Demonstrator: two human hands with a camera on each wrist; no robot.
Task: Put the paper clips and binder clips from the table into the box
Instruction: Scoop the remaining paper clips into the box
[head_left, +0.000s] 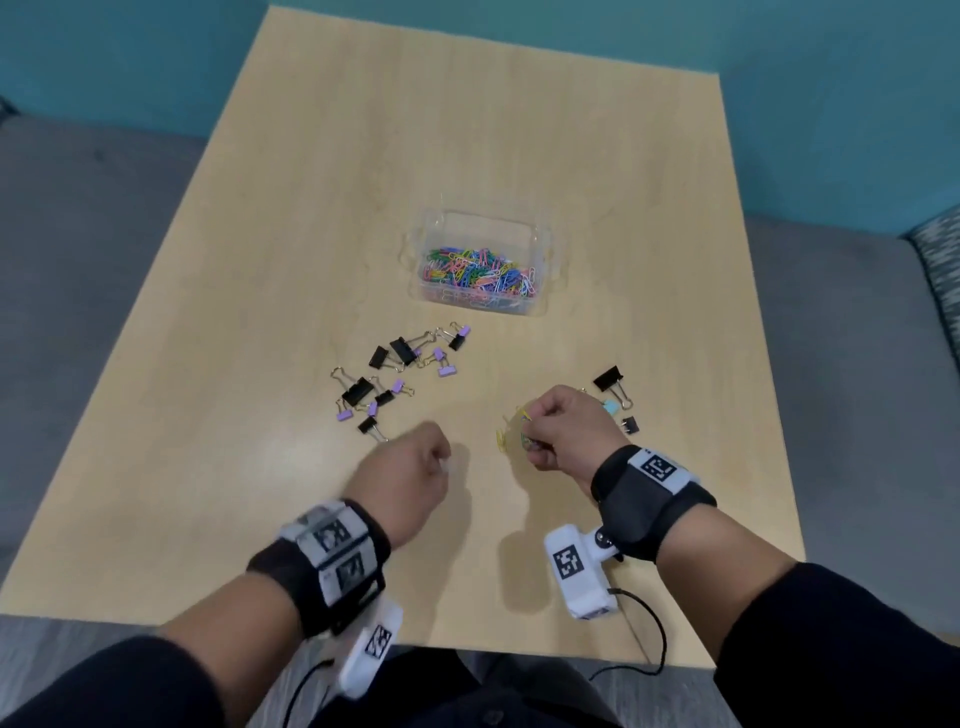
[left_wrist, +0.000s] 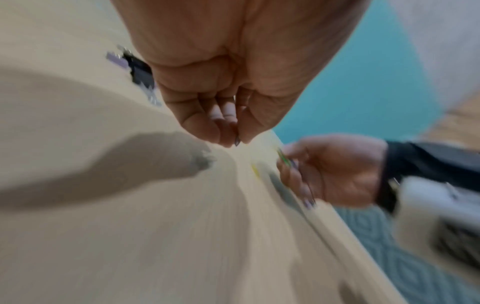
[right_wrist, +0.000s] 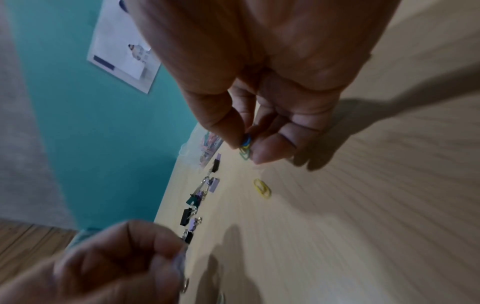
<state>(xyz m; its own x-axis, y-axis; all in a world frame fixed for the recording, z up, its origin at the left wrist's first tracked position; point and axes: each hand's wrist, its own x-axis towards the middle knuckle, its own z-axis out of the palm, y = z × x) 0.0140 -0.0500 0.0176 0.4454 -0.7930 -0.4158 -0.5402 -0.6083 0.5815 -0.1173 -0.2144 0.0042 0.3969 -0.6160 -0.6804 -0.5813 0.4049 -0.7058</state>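
Black and lilac binder clips (head_left: 395, 371) lie between curled, seemingly empty left hand (head_left: 413, 480) and box (head_left: 480, 262); right hand (head_left: 563, 428) pinches paper clips (right_wrist: 245, 145).

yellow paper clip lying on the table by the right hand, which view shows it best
The right wrist view: the yellow paper clip lies sharp and unblocked on the table, its loops clear. The head view shows it small and faint; the left wrist view gives only a yellow blur.

Box (head_left: 480, 244): mid-table (head_left: 311, 208), holding paper clips (head_left: 478, 270).
Binder clips (head_left: 395, 374): before it, leftward.
Smaller binder-clip group (head_left: 615, 397): right, near right hand (head_left: 558, 428).
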